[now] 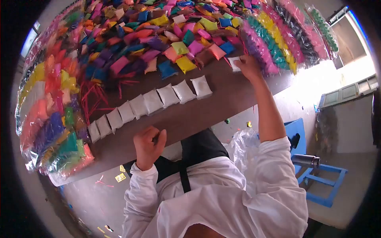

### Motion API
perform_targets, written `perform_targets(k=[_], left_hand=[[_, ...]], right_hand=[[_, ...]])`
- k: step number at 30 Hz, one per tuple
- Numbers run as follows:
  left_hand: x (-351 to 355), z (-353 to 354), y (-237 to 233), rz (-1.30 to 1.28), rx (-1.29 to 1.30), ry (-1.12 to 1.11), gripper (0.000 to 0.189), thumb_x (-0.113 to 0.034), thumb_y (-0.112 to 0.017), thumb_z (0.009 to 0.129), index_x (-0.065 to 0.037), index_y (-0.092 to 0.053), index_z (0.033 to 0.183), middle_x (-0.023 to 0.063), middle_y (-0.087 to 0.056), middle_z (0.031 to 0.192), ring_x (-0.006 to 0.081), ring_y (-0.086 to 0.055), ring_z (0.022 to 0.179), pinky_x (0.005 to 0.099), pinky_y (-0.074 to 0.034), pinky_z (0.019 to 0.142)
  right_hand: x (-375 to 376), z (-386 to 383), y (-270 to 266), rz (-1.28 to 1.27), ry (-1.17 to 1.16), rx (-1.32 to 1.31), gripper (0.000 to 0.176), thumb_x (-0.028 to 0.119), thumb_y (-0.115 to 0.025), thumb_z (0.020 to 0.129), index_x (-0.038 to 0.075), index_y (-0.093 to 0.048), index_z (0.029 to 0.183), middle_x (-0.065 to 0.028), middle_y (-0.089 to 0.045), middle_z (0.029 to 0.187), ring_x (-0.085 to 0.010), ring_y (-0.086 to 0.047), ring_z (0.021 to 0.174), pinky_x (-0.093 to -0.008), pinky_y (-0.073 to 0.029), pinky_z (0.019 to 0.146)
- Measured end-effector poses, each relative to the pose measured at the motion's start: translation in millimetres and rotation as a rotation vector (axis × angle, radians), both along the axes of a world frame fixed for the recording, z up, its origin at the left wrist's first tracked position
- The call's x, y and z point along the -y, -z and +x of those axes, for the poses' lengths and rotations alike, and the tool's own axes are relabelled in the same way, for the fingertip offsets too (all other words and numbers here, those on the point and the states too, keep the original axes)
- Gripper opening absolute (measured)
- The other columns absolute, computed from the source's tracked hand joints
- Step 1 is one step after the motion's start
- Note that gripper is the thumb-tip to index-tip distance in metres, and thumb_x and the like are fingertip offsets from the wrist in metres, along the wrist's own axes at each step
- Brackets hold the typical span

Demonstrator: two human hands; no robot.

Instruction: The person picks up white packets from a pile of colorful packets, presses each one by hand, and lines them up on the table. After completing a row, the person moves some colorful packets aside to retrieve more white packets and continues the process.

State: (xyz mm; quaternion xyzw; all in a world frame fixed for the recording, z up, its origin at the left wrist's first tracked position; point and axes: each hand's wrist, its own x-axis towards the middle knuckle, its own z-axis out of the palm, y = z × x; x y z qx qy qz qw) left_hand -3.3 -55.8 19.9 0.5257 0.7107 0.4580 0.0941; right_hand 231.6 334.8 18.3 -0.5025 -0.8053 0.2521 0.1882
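Observation:
My right hand (pixel 249 66) reaches far across the brown table (pixel 222 107) and holds a small white packet (pixel 234 63) at the edge of a big heap of coloured packets (pixel 158 35). My left hand (pixel 147 146) rests at the table's near edge, its fingers curled into a fist with nothing visible in it. Several white packets (pixel 151 102) lie side by side in a diagonal row between the two hands. The row runs from the lower left up to the last packet (pixel 201 86).
Clear plastic bundles of coloured packets line the table's left side (pixel 47 119) and far right (pixel 278 35). Thin red strips (pixel 95 99) lie by the heap. To my right, on the floor, stand a blue stool (pixel 317 178) with a metal flask (pixel 305 160) and a crumpled plastic bag (pixel 242 146).

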Motion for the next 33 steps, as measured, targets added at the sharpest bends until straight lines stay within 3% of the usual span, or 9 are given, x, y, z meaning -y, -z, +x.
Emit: perform_targets(k=[4,7,13,16,19,20,23,26,33], left_hand=[[2.4,-1.3,2.3,-0.027,0.020,-0.009,0.025,-0.015,-0.073,0.081,-0.001,-0.059,0.065,0.0092,-0.053,0.059,0.0207,-0.048,0.047,0.0336,-0.035,0.045],[4.3,-1.2,-1.0,0.002,0.209,0.037,0.024,-0.018,-0.074,0.081,-0.002,-0.062,0.068,0.0093,-0.054,0.060,0.0189,-0.049,0.048,0.0331,-0.035,0.046],[12.3,-9.2,-1.6,-0.069,0.397,0.160,0.029,-0.028,-0.072,0.085,-0.002,-0.065,0.072,0.0095,-0.058,0.064,0.0191,-0.054,0.053,0.0319,-0.038,0.049],[10.1,-15.5,4.2,0.003,0.340,0.218,0.030,-0.030,-0.067,0.090,-0.002,-0.067,0.079,0.0108,-0.059,0.067,0.0207,-0.055,0.055,0.0329,-0.040,0.051],[6.1,-8.2,12.1,0.199,0.428,0.179,0.029,-0.029,-0.062,0.093,-0.002,-0.068,0.087,0.0131,-0.059,0.069,0.0244,-0.055,0.056,0.0353,-0.041,0.053],[7.0,-9.2,12.2,0.209,0.423,0.180,0.029,-0.029,-0.061,0.094,-0.001,-0.068,0.090,0.0139,-0.059,0.070,0.0259,-0.055,0.057,0.0361,-0.042,0.053],[12.3,-19.3,3.3,0.060,0.289,0.228,0.029,-0.029,-0.058,0.096,-0.001,-0.068,0.095,0.0161,-0.060,0.073,0.0315,-0.056,0.060,0.0382,-0.044,0.055],[10.3,-14.8,2.6,0.059,0.248,0.219,0.031,-0.030,-0.056,0.097,-0.001,-0.068,0.096,0.0173,-0.061,0.075,0.0359,-0.057,0.062,0.0394,-0.044,0.056],[10.2,-16.0,2.9,0.019,0.337,0.197,0.030,-0.028,-0.055,0.098,-0.001,-0.067,0.092,0.0178,-0.060,0.074,0.0387,-0.056,0.064,0.0398,-0.044,0.057]], right_hand=[[50.8,4.8,-17.8,-0.130,0.105,-0.368,0.043,0.026,-0.073,0.085,-0.001,-0.061,0.116,-0.0100,-0.066,0.101,-0.0167,-0.062,0.090,-0.0317,-0.050,0.082],[133.3,-13.2,-45.3,-0.272,-0.058,-0.707,0.037,0.021,-0.072,0.086,0.000,-0.062,0.115,-0.0064,-0.066,0.102,-0.0131,-0.062,0.090,-0.0287,-0.050,0.082],[248.6,-68.2,-27.0,-0.602,-0.300,-0.735,0.038,0.016,-0.072,0.087,0.000,-0.062,0.119,-0.0020,-0.066,0.095,-0.0081,-0.059,0.085,-0.0252,-0.050,0.076],[281.5,-98.2,-20.3,-0.544,-0.379,-0.555,0.033,0.018,-0.070,0.090,0.000,-0.063,0.117,-0.0006,-0.066,0.095,-0.0072,-0.057,0.083,-0.0243,-0.049,0.073],[289.6,-114.3,-16.4,-0.620,-0.479,-0.747,0.028,0.018,-0.066,0.093,0.001,-0.064,0.115,-0.0006,-0.065,0.090,-0.0060,-0.054,0.078,-0.0239,-0.047,0.068],[287.2,-114.5,-10.4,-0.462,-0.533,-0.699,0.023,0.018,-0.064,0.095,0.000,-0.064,0.111,-0.0030,-0.062,0.083,-0.0059,-0.052,0.074,-0.0246,-0.046,0.065],[277.0,-101.6,5.5,-0.481,-0.620,-0.548,0.022,0.020,-0.064,0.096,0.000,-0.064,0.105,-0.0046,-0.058,0.075,-0.0058,-0.050,0.071,-0.0264,-0.045,0.063],[271.5,-90.7,7.6,-0.558,-0.598,-0.474,0.023,0.022,-0.064,0.095,0.000,-0.064,0.101,-0.0032,-0.059,0.074,-0.0060,-0.048,0.070,-0.0281,-0.045,0.062],[277.6,-102.2,-1.5,-0.625,-0.495,-0.599,0.022,0.021,-0.063,0.095,0.000,-0.064,0.100,-0.0003,-0.061,0.079,-0.0046,-0.050,0.075,-0.0261,-0.046,0.065]])
